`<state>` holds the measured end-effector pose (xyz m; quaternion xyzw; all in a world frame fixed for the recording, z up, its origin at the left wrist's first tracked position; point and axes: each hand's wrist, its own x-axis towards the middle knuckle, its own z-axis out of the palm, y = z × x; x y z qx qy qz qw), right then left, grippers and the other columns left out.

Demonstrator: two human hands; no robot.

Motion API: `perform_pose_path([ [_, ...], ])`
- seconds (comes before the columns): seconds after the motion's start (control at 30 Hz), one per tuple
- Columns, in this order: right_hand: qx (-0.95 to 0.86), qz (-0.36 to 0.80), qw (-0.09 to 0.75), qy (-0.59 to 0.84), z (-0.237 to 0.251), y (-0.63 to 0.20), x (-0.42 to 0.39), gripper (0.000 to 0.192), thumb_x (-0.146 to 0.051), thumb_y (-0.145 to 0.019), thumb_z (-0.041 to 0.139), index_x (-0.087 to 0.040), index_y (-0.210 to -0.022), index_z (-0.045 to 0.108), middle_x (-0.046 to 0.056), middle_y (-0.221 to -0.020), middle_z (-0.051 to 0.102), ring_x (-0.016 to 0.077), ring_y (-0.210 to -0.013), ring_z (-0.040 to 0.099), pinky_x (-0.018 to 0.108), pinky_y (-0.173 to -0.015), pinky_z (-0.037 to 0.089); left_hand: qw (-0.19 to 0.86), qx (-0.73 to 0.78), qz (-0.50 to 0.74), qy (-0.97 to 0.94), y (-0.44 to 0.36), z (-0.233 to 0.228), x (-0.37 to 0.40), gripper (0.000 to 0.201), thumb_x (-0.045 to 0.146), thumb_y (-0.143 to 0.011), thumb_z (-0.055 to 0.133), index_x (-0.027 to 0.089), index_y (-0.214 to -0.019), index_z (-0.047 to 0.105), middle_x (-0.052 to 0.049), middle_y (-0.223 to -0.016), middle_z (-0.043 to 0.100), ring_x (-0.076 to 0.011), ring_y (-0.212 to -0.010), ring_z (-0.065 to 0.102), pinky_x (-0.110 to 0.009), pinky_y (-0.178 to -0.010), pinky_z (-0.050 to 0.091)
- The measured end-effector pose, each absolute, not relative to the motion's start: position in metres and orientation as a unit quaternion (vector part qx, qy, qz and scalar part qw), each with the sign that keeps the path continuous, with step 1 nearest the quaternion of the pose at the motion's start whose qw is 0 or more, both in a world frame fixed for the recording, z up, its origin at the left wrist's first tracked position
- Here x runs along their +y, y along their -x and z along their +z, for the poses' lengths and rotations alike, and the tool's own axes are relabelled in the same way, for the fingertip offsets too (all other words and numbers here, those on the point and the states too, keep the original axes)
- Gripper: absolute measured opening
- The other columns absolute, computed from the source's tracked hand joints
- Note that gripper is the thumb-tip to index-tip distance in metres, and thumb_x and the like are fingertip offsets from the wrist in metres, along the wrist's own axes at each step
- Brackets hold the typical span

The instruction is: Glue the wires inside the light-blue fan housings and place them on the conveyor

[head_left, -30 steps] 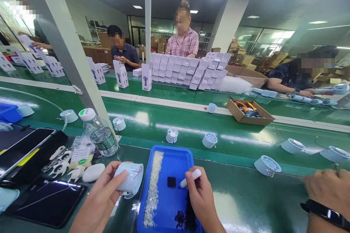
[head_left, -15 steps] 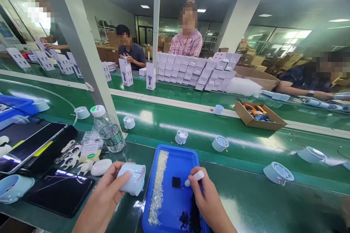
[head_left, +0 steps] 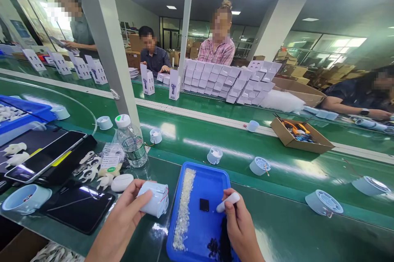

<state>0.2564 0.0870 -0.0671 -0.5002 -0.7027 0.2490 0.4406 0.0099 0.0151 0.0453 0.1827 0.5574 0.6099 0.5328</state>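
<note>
Head view: a green workbench beside a green conveyor belt (head_left: 277, 172), seen from above the person's two hands.
Left hand (head_left: 124, 217): lower centre-left of the frame, fingers wrapped around a pale blue round housing (head_left: 154, 199) — thumb on its near side, the part lifted off the bench and tilted, a red wire showing at its right edge.
Right hand (head_left: 240, 225): lower centre, pinching a short white pen-like tool (head_left: 227, 202) between thumb and fingers, its tip over the tray.
Blue tray (head_left: 215, 172): bottom centre, just right of the housing; a strip of small whitish bits (head_left: 184, 208) runs down its left side, a black square pad (head_left: 204, 204) lies in the middle just left of the tool tip, and a heap of dark pieces (head_left: 217, 245) sits near the lower edge under the right hand.
Left of the hands: a water bottle (head_left: 131, 141), a white oval piece (head_left: 122, 182), a dark tablet (head_left: 78, 206) and a phone (head_left: 46, 156).
Belt: several more pale blue housings (head_left: 260, 165) lie well apart along it, and an open cardboard box (head_left: 301, 137) at right.
Far side — upper half of the frame: stacked white cartons (head_left: 227, 81), with other people seated and standing behind them.
</note>
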Motion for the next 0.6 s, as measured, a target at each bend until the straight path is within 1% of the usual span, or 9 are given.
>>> perform_pose_path([
  [0.1,-0.699,0.261,0.445,0.495,-0.067,-0.255,0.087,0.033,-0.045,-0.097,0.034,-0.019,-0.106,0.052,0.004,-0.080,0.064,0.0155,-0.068,0.063,0.026,-0.064,0.053,0.533,0.557,0.612,-0.179,-0.009,0.045,0.016,0.023,0.036,-0.069,0.075,0.022,-0.082,0.064,0.002,-0.078,0.063,-0.0157,-0.073,0.056,-0.027,-0.065,0.047],
  [0.23,-0.690,0.262,0.452,0.501,-0.067,-0.254,0.087,0.033,-0.045,-0.097,0.035,-0.019,-0.106,0.052,0.004,-0.078,0.065,0.0165,-0.070,0.065,0.026,-0.064,0.053,0.534,0.560,0.607,-0.182,-0.012,0.045,0.017,0.023,0.037,-0.069,0.075,0.022,-0.082,0.064,0.002,-0.078,0.063,-0.0155,-0.074,0.055,-0.026,-0.065,0.046],
  [0.43,-0.692,0.253,0.456,0.499,-0.069,-0.255,0.087,0.029,-0.043,-0.097,0.035,-0.021,-0.105,0.052,0.004,-0.086,0.064,0.0154,-0.073,0.063,0.026,-0.067,0.052,0.538,0.564,0.595,-0.192,-0.013,0.043,0.018,0.023,0.039,-0.069,0.074,0.023,-0.082,0.063,0.002,-0.076,0.064,-0.0173,-0.075,0.056,-0.026,-0.066,0.046],
  [0.6,-0.724,0.260,0.435,0.467,-0.058,-0.251,0.091,0.019,-0.037,-0.097,0.037,-0.023,-0.098,0.051,-0.001,-0.074,0.058,0.0135,-0.063,0.058,0.022,-0.061,0.049,0.530,0.576,0.592,-0.193,-0.014,0.043,0.018,0.023,0.041,-0.069,0.074,0.024,-0.080,0.063,0.002,-0.077,0.063,-0.0164,-0.073,0.054,-0.026,-0.063,0.045],
])
